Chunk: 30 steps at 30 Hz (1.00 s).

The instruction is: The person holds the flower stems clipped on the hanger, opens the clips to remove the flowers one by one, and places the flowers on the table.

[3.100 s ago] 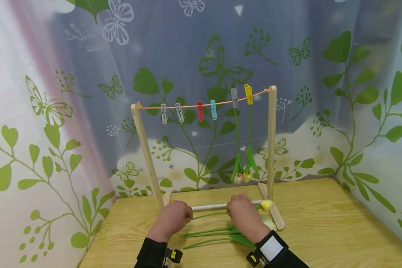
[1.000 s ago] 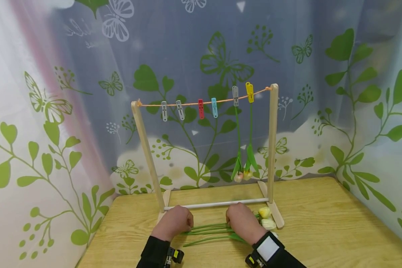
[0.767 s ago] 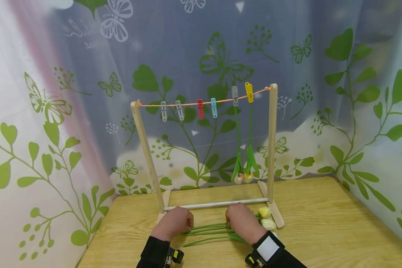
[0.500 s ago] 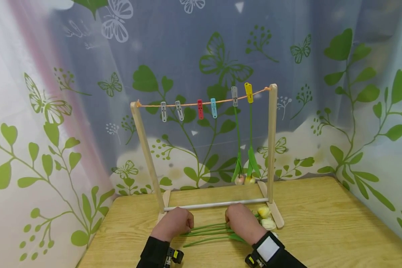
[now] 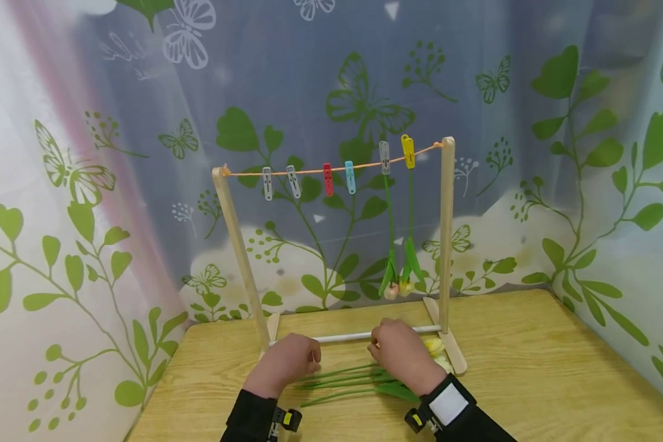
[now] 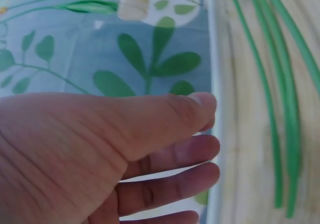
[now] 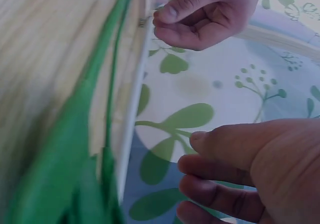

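Observation:
My left hand (image 5: 286, 363) hovers over the stem ends of several artificial tulips (image 5: 345, 384) lying on the table. In the left wrist view its thumb and fingers (image 6: 170, 149) are loosely bent around nothing. Over the leafy end of the tulips is my right hand (image 5: 406, 356), partly hiding a yellow bloom (image 5: 434, 345) and a white bloom (image 5: 445, 363). The right wrist view shows relaxed right fingers (image 7: 215, 191) with a gap below the thumb. Two more tulips hang head down, a pinkish one (image 5: 391, 290) from a grey clothespin (image 5: 384, 158) and a yellowish one (image 5: 406, 287) from a yellow clothespin (image 5: 408, 151).
A wooden frame (image 5: 447, 233) with an orange string (image 5: 309, 172) and a white lower bar (image 5: 342, 337) stands behind the hands. Two grey clothespins (image 5: 267, 183), a red one (image 5: 328, 180) and a light blue one (image 5: 350, 178) hang without flowers. A patterned curtain (image 5: 287, 80) surrounds the table (image 5: 508, 362).
About three seconds ago both hands held a yellow tulip near the white bar. It came down beside the other tulips, and both hands have since let go and risen slightly.

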Tool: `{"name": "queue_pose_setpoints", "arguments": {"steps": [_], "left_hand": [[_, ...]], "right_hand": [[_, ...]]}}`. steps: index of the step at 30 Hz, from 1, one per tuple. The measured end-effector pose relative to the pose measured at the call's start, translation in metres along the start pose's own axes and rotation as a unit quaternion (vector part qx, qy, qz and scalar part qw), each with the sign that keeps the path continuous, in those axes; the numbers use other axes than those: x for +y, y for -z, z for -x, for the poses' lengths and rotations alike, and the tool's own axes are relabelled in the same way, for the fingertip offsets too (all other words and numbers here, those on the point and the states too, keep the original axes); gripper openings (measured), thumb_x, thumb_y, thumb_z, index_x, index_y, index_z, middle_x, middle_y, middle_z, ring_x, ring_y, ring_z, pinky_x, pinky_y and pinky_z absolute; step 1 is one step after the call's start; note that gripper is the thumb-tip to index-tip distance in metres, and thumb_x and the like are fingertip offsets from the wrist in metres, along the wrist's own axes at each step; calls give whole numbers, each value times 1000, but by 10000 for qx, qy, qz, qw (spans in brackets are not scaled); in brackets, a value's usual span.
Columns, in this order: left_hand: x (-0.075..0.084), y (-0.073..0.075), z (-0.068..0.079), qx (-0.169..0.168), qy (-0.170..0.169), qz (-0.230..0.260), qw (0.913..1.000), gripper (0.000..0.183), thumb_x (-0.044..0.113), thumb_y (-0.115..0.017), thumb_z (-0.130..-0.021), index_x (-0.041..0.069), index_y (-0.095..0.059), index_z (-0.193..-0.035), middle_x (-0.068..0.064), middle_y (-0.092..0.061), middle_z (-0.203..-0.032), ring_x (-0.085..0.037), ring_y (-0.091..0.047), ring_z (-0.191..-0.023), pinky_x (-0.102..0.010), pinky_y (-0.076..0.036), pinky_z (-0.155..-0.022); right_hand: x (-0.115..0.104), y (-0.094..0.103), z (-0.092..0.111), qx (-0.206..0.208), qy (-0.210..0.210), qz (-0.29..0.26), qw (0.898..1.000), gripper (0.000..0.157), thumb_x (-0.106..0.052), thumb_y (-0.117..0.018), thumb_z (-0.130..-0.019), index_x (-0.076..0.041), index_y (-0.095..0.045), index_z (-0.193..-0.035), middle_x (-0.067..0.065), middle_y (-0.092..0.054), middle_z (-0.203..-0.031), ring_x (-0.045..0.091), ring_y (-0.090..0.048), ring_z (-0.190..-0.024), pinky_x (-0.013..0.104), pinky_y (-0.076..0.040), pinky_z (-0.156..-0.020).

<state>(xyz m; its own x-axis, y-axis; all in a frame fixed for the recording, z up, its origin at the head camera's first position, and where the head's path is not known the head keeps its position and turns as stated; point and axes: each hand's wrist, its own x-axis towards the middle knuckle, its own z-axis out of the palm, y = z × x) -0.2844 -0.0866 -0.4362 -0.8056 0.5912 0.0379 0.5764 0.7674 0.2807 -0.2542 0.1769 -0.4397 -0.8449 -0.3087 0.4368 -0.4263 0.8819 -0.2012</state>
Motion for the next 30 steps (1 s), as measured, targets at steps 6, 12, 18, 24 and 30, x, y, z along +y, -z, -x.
{"name": "queue_pose_setpoints", "arguments": {"steps": [6,12,18,24,30], "left_hand": [[17,13,1,325,-186,-308,9988,5,22,-75,-97,19,-74,-101,8,-65,-87,-11,-61,-78,-28,-57,-69],[33,18,-3,570,-401,-544,9961,7,24,-75,-97,21,-75,-103,7,-67,-91,-10,-62,-82,-27,-58,-72],[38,15,-7,651,-551,-438,9954,10,24,-72,-99,21,-74,-109,5,-69,-100,-13,-66,-92,-27,-59,-82],[40,10,-12,680,-598,-385,9951,13,25,-72,-100,23,-72,-112,5,-70,-103,-14,-67,-96,-27,-59,-85],[45,10,-17,766,-653,-158,9948,15,25,-71,-100,22,-70,-115,4,-70,-106,-15,-68,-99,-28,-59,-87]], "right_hand": [[-6,15,-2,274,-31,6,9996,11,-18,-83,-89,-12,-79,-80,-4,-59,-73,12,-57,-65,27,-54,-57],[-7,27,-5,358,-48,24,9993,9,-20,-82,-90,-12,-79,-91,-1,-65,-82,14,-60,-70,28,-55,-59],[-6,41,-7,426,-168,-251,9986,15,-19,-82,-91,-8,-79,-100,5,-73,-94,20,-68,-79,34,-59,-64],[-3,46,-7,555,-355,-324,9973,20,-18,-83,-90,-6,-78,-105,9,-74,-100,23,-71,-82,35,-62,-65],[1,46,-6,585,-408,-436,9965,24,-18,-82,-91,-6,-76,-110,10,-72,-103,22,-71,-83,34,-63,-65]]}}
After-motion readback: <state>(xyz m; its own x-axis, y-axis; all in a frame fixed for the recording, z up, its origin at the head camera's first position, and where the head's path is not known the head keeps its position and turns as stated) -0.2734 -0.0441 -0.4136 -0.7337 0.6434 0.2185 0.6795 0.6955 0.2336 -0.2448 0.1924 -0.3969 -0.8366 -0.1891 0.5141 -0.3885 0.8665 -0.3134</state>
